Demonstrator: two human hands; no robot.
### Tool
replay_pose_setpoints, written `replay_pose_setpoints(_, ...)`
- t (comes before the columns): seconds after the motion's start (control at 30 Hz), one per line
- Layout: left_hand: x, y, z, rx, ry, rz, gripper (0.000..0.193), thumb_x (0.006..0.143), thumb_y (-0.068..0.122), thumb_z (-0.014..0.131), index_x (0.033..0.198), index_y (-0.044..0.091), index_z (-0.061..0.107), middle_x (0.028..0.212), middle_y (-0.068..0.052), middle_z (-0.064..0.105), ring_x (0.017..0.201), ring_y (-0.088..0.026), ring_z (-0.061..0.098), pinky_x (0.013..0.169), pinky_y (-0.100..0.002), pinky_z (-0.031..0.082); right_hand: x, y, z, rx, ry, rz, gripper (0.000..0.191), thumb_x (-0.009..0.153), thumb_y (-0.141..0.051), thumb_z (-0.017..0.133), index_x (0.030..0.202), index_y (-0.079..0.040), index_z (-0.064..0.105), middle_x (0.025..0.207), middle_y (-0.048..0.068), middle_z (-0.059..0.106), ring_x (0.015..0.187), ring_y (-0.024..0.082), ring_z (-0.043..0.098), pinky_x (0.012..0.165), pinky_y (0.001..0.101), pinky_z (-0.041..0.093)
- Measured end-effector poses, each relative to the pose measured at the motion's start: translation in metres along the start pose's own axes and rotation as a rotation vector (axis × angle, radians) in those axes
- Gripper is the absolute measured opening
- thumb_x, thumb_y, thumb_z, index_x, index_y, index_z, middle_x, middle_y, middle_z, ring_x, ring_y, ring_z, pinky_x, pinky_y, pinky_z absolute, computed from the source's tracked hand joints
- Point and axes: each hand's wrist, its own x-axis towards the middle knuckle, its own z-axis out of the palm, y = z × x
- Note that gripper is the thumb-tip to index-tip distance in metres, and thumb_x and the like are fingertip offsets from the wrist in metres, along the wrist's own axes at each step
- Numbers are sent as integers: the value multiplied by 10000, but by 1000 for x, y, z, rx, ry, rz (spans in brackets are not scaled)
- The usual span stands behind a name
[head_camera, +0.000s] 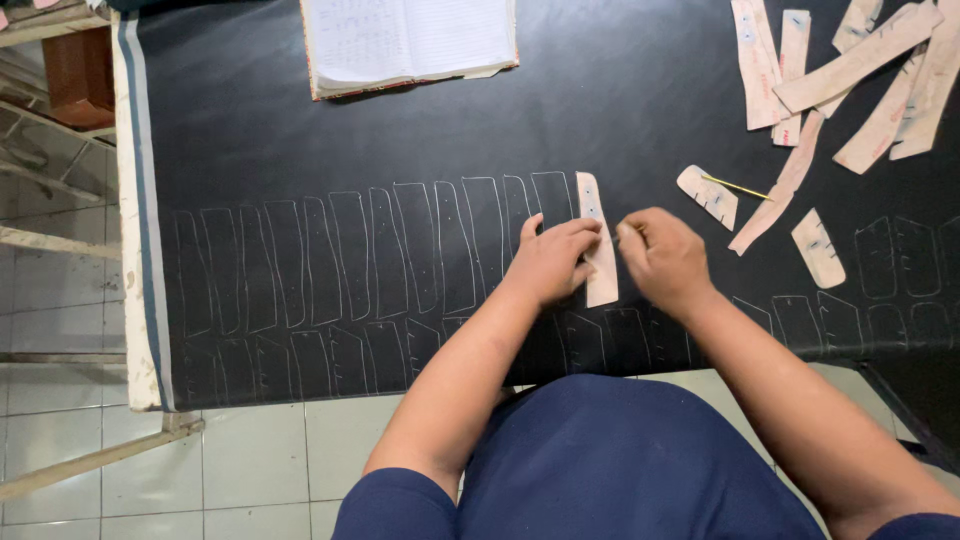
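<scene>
Closest to the lens I see the dark blue shirt (620, 460) of the person I am watching, both forearms reaching out over the black sheet (400, 130) spread on the table. I take the long tan template (597, 240) as my landmark: it lies flat on the sheet, its long axis running away from the body, right at the end of a row of white outlines (380, 260) chalked across the sheet.

Just left of the template, the left hand (553, 262) rests palm down with fingers curled, its fingertips pressing on the template's left edge and pinning it in place. Just right of it, the right hand (660, 255) is closed in a pinch; whatever it holds is too small and hidden for me to name, and its tip sits at the template's right edge.

Further right of the template lie two short tan pieces (708, 195) (818, 248), with a thin yellow stick (735, 187) resting across the nearer one. Beyond those, far right and away from the body, is a loose heap of long tan strips (850, 70). Well beyond the template, toward the far edge, an open notebook (410, 40) lies on the sheet.
</scene>
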Motion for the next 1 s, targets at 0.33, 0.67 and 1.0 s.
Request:
replay_pose_setpoints(0.33, -6, 1, 0, -9, -20, -26, 417, 846, 239, 734, 1258, 199, 687, 1458, 75, 554, 1346, -118, 521, 1224, -590, 179, 26, 11, 13, 86, -8, 5, 186, 1014, -203, 660, 1091, -57, 745, 1035, 134, 743, 910, 312, 725, 783, 378, 557)
replay_pose_setpoints(0.67, -12, 1, -2, 1, 21, 17, 422, 876, 310, 674, 1281, 192, 667, 1468, 64, 542, 1353, -115, 517, 1231, -584, 165, 45, 12, 17, 102, 25, 7, 181, 1012, -204, 665, 1083, -58, 744, 1024, 141, 740, 908, 321, 723, 780, 382, 558)
replay_pose_setpoints(1.0, -14, -5, 4, 63, 83, 98, 526, 909, 361, 662, 1392, 170, 583, 1525, -3, 495, 1422, -150, 448, 1236, -560, 165, 49, 25, 14, 188, 26, 106, 194, 1047, -173, 599, 1038, -14, 711, 965, 150, 740, 842, 267, 724, 758, 371, 561)
